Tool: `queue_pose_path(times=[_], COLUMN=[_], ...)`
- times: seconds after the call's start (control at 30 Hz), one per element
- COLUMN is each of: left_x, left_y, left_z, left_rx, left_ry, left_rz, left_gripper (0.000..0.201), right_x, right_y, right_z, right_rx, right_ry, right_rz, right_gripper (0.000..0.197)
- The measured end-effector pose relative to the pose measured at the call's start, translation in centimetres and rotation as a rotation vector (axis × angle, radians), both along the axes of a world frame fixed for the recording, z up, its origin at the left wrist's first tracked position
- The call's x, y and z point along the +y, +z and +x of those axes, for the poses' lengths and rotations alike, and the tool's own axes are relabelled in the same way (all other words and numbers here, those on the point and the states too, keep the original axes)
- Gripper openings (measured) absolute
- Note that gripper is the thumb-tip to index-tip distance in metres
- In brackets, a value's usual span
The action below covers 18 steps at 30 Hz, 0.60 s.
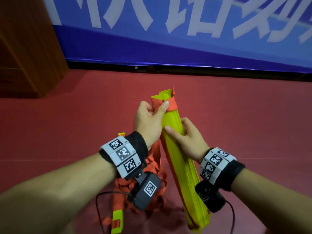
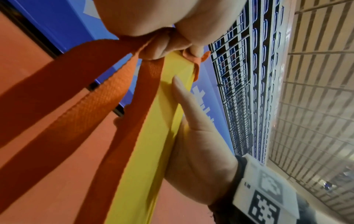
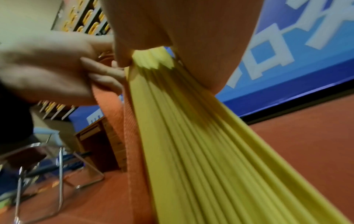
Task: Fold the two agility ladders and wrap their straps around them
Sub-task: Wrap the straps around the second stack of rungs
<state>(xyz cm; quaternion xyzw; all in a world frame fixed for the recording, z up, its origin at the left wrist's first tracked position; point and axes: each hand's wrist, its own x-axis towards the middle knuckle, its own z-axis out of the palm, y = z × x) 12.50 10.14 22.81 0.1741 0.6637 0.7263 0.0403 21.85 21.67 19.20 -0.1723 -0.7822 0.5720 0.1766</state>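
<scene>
Red sports flooring (image 1: 236,107) runs back to a blue banner (image 1: 185,48) with large white characters along the far edge, and a brown wooden cabinet (image 1: 25,48) stands at the far left corner of the floor. Held up over the floor is a bundle of yellow ladder rungs (image 1: 179,149), folded flat together and tilted so its near end fans out low toward the floor while its far end points up toward the banner. An orange strap (image 1: 171,105) is wound round that far end. The left hand (image 1: 148,119) pinches the strap at the bundle's top, thumb and fingers curled on the webbing; the left wrist view shows two lengths of the same strap hanging down from that grip beside the yellow rungs. The right hand (image 1: 187,137) grasps the bundle a little lower, thumb across its face and fingers wrapped behind it. Beneath the left forearm a loose heap of orange webbing (image 1: 152,169) lies on the floor, with a yellow rung end (image 1: 117,220) poking out at its near side. Off to the left, the right wrist view shows a metal-framed chair (image 3: 57,166) near the cabinet.
</scene>
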Motion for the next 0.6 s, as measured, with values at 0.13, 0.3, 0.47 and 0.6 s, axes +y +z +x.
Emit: queue_pose_path(times=[0.13,0.3,0.47,0.6], left_x=[0.1,-0.5,-1.8,-2.2], left_y=[-0.3,0.9,2.1,2.3], left_z=[-1.0,-1.5,-1.9,-1.9], left_rx=[0.001,0.067,0.177,0.177], left_ry=[0.110,0.027,-0.170,-0.217], left_rz=[-0.091,-0.143,-0.178,-0.146], left_gripper=[0.046,0.042,0.028,0.012], right_x=[-0.8,-0.6,0.0,0.0], right_y=[-0.5,-0.2,0.1,0.8], right_z=[-0.5,-0.4,-0.2,-0.3], right_rx=[0.032,0.061,0.120,0.168], right_ry=[-0.068,-0.054,-0.063,-0.087], right_rz=[0.196,0.267,0.205,0.149], right_gripper=[0.041,0.028,0.035,0.045])
